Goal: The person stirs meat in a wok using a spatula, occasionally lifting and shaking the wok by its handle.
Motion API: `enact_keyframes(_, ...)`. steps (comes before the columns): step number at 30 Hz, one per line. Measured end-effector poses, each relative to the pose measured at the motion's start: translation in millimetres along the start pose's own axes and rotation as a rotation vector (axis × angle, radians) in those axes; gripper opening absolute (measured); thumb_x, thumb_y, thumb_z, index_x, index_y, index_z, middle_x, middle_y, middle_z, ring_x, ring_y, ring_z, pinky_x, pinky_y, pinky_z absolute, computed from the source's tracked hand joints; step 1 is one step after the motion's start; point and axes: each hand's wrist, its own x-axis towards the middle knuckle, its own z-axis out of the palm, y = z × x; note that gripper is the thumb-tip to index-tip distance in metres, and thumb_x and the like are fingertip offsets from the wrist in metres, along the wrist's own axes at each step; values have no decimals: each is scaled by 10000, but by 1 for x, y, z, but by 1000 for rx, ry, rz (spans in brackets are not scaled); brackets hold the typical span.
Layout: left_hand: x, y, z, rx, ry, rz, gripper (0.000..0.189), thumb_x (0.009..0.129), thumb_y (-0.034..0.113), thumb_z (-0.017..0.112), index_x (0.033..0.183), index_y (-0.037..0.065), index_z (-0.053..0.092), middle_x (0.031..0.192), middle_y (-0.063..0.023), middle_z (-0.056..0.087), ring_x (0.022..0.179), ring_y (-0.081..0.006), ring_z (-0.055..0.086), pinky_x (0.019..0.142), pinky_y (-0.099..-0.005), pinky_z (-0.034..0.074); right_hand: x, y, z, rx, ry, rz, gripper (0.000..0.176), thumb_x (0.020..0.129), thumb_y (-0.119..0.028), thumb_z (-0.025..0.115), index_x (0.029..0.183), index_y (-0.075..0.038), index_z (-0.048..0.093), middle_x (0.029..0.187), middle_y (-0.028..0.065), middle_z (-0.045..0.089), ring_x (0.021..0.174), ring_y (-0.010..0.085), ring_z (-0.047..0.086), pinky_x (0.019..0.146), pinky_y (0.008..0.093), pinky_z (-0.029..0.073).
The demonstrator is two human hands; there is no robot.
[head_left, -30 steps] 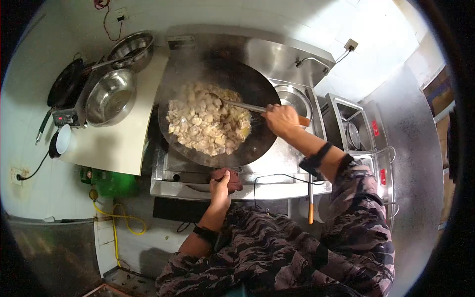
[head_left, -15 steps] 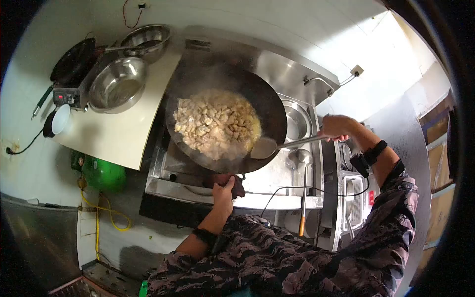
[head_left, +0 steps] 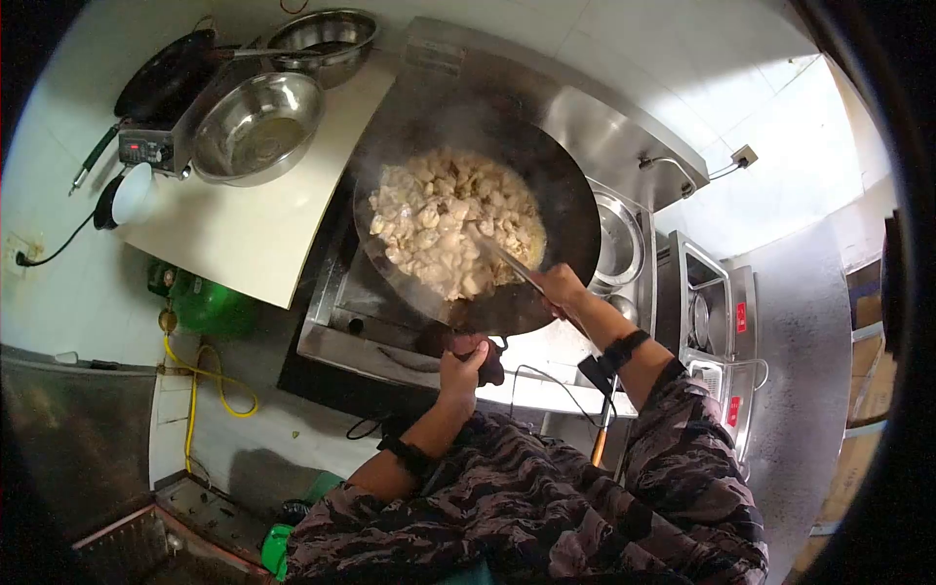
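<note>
A large dark wok sits on the steel stove, filled with steaming pale chunks of food. My right hand is closed round the handle of a metal spatula, whose blade is hidden in the food. At the wok's near rim, my left hand grips a dark red cloth against the wok's edge. A black band circles each forearm.
On the cream counter at left are two steel bowls, a black pan and a white bowl. A ladle's wooden handle shows below the stove. Right of it stands a steel cabinet.
My right hand has moved left over the wok, and the spatula blade has gone from the wok's right edge into the food. My left hand still holds the cloth. The camera view has shifted.
</note>
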Motion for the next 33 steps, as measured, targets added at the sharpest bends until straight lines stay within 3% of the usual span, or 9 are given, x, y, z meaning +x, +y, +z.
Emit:
enact_keyframes(4,0,-5,-2,-31,-9,18,109,949,101,632,1015,15,625,847,-73,639,684,-215,651,561,-392,550,14,-17,-1,-206,197,-47,566,981,-465,539,694,16,625,554,156,598,471,302,614,432,440,487)
enact_keyframes(6,2,-5,-1,-14,50,74,108,942,109,652,1007,23,642,845,-79,655,721,-212,665,590,-383,557,10,-18,1,-577,660,-453,533,972,-452,535,794,28,682,715,242,676,694,400,698,606,471,552)
enact_keyframes(7,5,-11,-3,-15,48,84,108,942,109,652,1007,23,642,845,-79,655,721,-212,665,590,-383,557,-25,-46,-7,-623,503,-292,362,952,-324,543,935,-5,714,965,233,708,918,392,695,840,478,537)
enact_keyframes(10,8,-17,-5,70,160,135,167,922,157,699,1030,36,660,922,-92,690,769,-212,675,631,-359,555,-44,-35,-22,-897,481,-403,373,986,-324,498,1025,-11,698,926,207,713,854,376,704,768,482,547)
enact_keyframes(13,6,-9,-5,-67,55,96,115,937,98,664,1005,10,633,909,-63,653,738,-162,629,643,-325,513,-81,-14,-40,-1030,573,-432,380,1013,-335,463,1144,-23,638,908,178,703,782,340,705,664,457,546)
enact_keyframes(18,-8,11,6,-199,-63,-37,135,968,112,618,957,-22,612,749,-78,614,529,-180,589,437,-334,469,-135,26,-94,-1074,820,-635,247,921,-320,625,980,-82,606,842,109,640,758,307,667,652,428,523)
enact_keyframes(21,-12,19,10,-184,-37,-46,131,966,119,622,937,-8,607,737,-87,609,531,-179,588,440,-327,475,-178,27,-115,-1061,889,-707,205,853,-261,695,906,-85,604,809,112,616,748,314,639,649,433,500)
enact_keyframes(31,-11,14,11,-209,-10,-2,94,960,62,612,906,34,541,736,-64,553,521,-153,499,457,-334,438,-247,56,-88,-1159,733,-650,244,792,-245,753,933,-84,636,858,112,588,811,304,622,673,437,478)
enact_keyframes(33,-12,18,13,-183,20,13,118,962,56,606,882,39,522,726,-58,534,519,-155,488,457,-334,433,-247,63,-81,-1143,551,-552,279,833,-166,692,1093,-99,612,874,123,604,848,318,638,727,456,507)
